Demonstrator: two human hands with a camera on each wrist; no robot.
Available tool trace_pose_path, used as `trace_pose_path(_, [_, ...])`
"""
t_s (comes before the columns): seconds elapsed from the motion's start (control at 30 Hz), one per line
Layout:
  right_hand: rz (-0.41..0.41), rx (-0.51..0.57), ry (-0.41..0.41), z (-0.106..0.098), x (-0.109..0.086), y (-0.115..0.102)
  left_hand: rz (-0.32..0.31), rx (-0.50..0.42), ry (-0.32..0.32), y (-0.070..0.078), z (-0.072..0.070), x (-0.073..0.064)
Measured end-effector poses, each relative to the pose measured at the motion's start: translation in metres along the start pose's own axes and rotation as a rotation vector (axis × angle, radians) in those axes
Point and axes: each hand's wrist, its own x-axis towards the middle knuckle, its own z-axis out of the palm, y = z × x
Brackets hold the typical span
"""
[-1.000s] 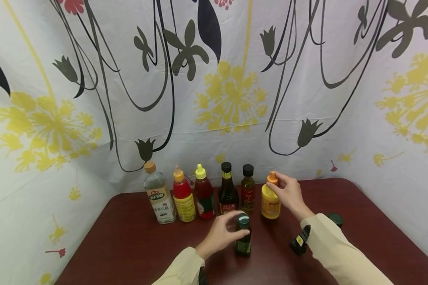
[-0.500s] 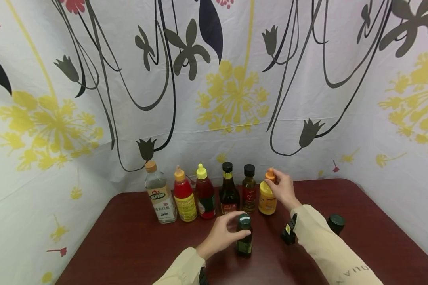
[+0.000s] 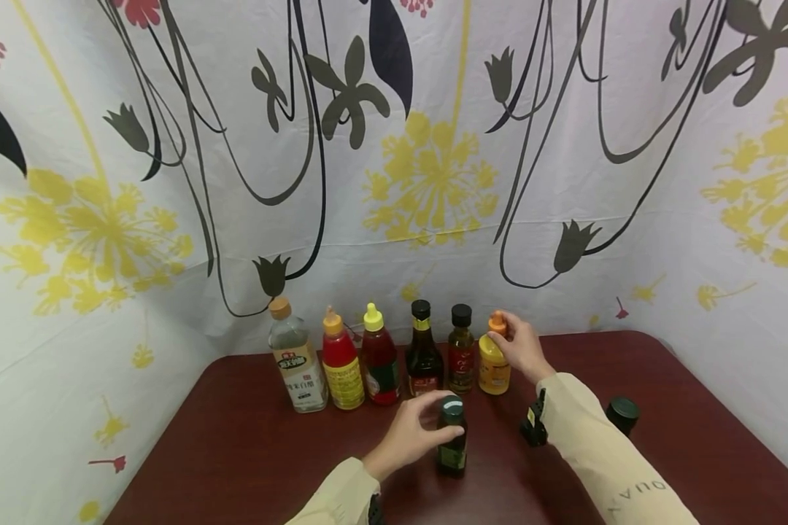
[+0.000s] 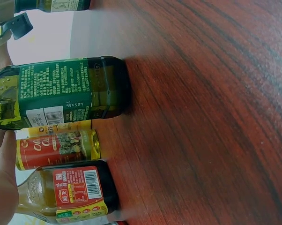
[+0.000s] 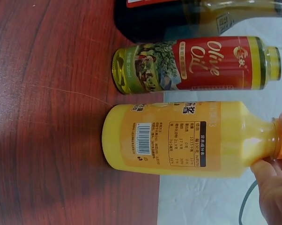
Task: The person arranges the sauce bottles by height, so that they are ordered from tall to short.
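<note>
My right hand pinches the orange cap of a yellow squeeze bottle at the right end of the bottle row. The yellow bottle stands upright, and its barcode label faces the right wrist camera. Beside it is a small olive oil bottle with a red label. Nearer the front, my left hand holds a dark green glass bottle near its top, thumb and fingers curled about it. This bottle is upright on the table; its green label fills much of the left wrist view.
Leftward along the row stand a dark sauce bottle, a red bottle with yellow cap, a red bottle with orange cap and a clear vinegar bottle. Another dark-capped bottle is partly behind my right sleeve. Patterned cloth hangs behind.
My right hand has shifted the yellow bottle left and slightly back, closer to the olive oil bottle, then stayed there. My left hand and the green bottle have hardly moved.
</note>
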Motion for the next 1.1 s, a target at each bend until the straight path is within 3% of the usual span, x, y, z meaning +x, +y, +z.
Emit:
trace_pose_path(0.27, [0.058, 0.049, -0.064, -0.004, 0.001, 0.004, -0.003, -0.005, 0.002, -0.001, 0.001, 0.000])
trace_pose_path(0.63, [0.076, 0.088, -0.081, -0.005, -0.001, 0.002, -0.013, -0.010, 0.006, 0.003, 0.001, -0.002])
trace_pose_path(0.87, [0.102, 0.075, -0.093, -0.007, 0.001, 0.002, -0.011, -0.005, 0.013, 0.003, 0.001, -0.002])
trace_pose_path(1.1, [0.123, 0.021, -0.170, -0.019, 0.005, -0.014, -0.006, -0.007, 0.022, 0.001, 0.001, -0.001])
